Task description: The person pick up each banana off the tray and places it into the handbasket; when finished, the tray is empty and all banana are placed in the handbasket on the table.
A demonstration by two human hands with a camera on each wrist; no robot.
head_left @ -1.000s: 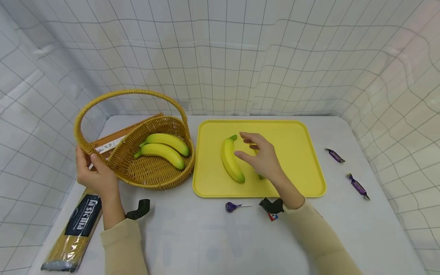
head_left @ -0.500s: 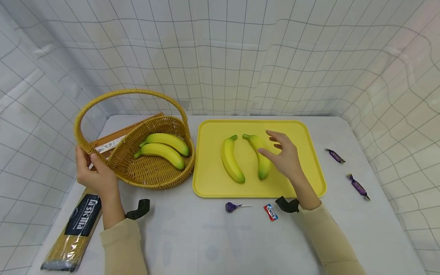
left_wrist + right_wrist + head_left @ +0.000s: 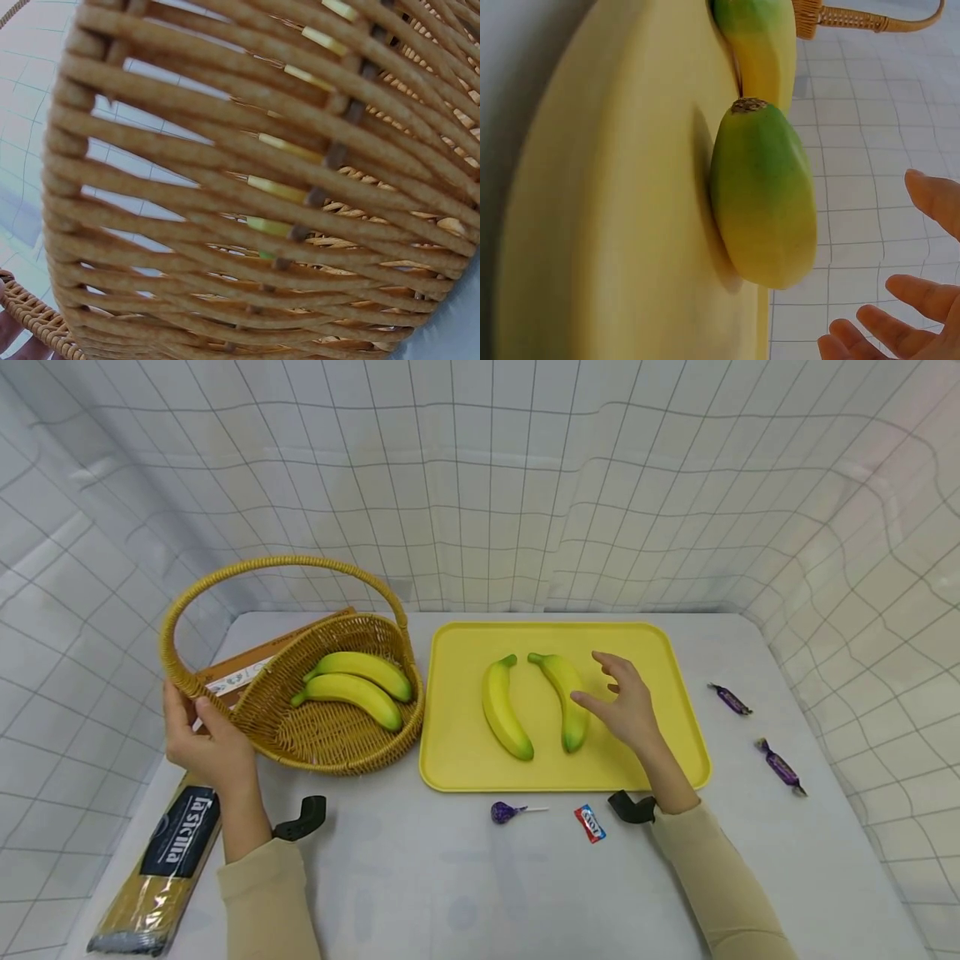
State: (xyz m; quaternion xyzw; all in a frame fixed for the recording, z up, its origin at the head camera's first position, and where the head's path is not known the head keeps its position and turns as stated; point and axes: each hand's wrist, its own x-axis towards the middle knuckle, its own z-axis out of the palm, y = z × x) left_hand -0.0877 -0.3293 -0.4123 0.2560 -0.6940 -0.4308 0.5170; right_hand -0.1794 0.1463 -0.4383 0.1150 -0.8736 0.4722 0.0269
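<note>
My left hand (image 3: 210,745) grips the left side of a wicker basket (image 3: 330,758), near the foot of its tall handle. Two bananas (image 3: 352,697) lie side by side in the basket, which looks tilted. A yellow tray (image 3: 465,772) beside it carries a left banana (image 3: 504,708) and a right banana (image 3: 564,702). Over the tray, just right of the second banana, hovers my right hand (image 3: 628,706), fingers spread and holding nothing. The right wrist view shows a banana's green tip (image 3: 761,165) apart from the fingers (image 3: 922,296). Basket weave (image 3: 225,165) fills the left wrist view.
In front of the tray lie a purple lollipop (image 3: 504,812) and a small red-and-blue candy (image 3: 590,823). Two purple-wrapped candies (image 3: 780,767) are at the right. A pasta packet (image 3: 168,868) lies front left, and a brown box (image 3: 247,664) is behind the basket.
My right hand has moved to the right from above the second banana, uncovering it and the small candy. The left hand and basket have stayed in place.
</note>
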